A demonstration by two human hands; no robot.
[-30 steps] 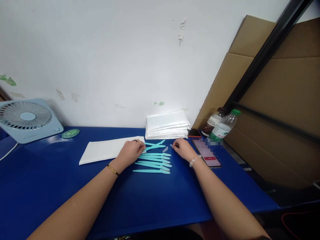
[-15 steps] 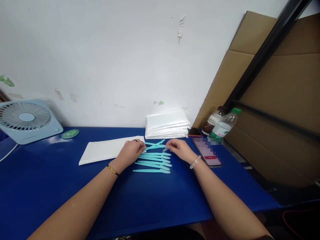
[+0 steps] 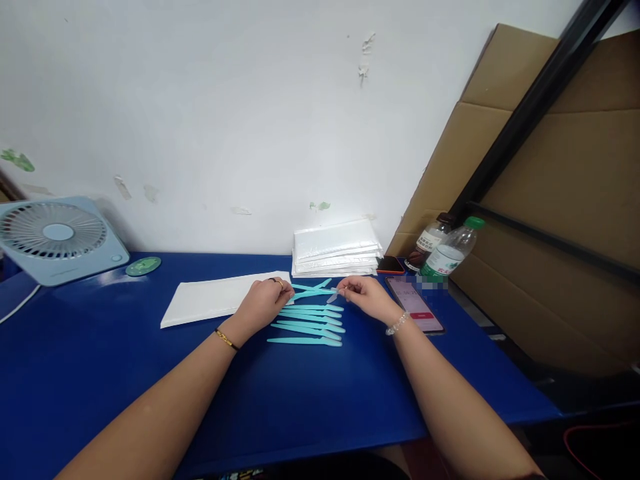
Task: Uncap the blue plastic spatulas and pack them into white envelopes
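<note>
My left hand (image 3: pixel 267 301) is closed on the handle end of a turquoise eyebrow razor (image 3: pixel 314 293), which points right. At its other end, the fingertips of my right hand (image 3: pixel 364 295) pinch a small clear blade cover (image 3: pixel 333 298). Behind it, more turquoise razors lie crossed. Nearer to me, several eyebrow razors (image 3: pixel 305 341) lie roughly side by side on the blue table, their blade ends to the right. A white padded envelope (image 3: pixel 200 303) rests flat, partly under my left hand.
A stack of white padded envelopes (image 3: pixel 335 247) stands against the wall. To the right are a phone (image 3: pixel 413 303), a second dark phone (image 3: pixel 390 265) and two bottles (image 3: pixel 447 257). A blue fan (image 3: pixel 60 240) and a green disc (image 3: pixel 143 266) are at the left.
My right hand has shifted slightly to the right at the razor's blade end. My left hand keeps its hold; the view has moved a little.
</note>
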